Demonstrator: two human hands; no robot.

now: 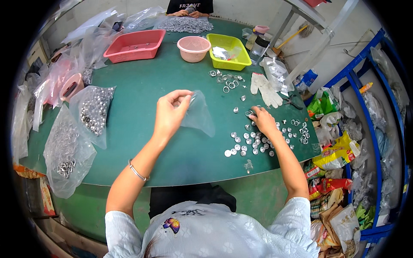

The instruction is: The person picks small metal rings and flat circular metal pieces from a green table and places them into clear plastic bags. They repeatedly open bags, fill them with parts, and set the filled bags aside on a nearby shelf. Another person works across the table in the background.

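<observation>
Raised over the middle of the green table, my left hand (171, 114) pinches a clear plastic bag (200, 116) by its top edge, and the bag hangs down to the right. My right hand (264, 121) reaches down on the right side with its fingertips closed on a small metal ring (248, 113). Around and below that hand lie many loose silver metal caps (246, 136). More silver rings (232, 84) lie beyond it, and another group of rings (304, 134) sits near the right table edge.
Bags of metal parts (92, 112) lie at left. A red tray (137, 45), pink basket (193, 48) and yellow-green tray (230, 51) stand at the back. A white glove (265, 89) and pliers (293, 102) lie right. Another person's hands (189, 13) work over a far metal pile.
</observation>
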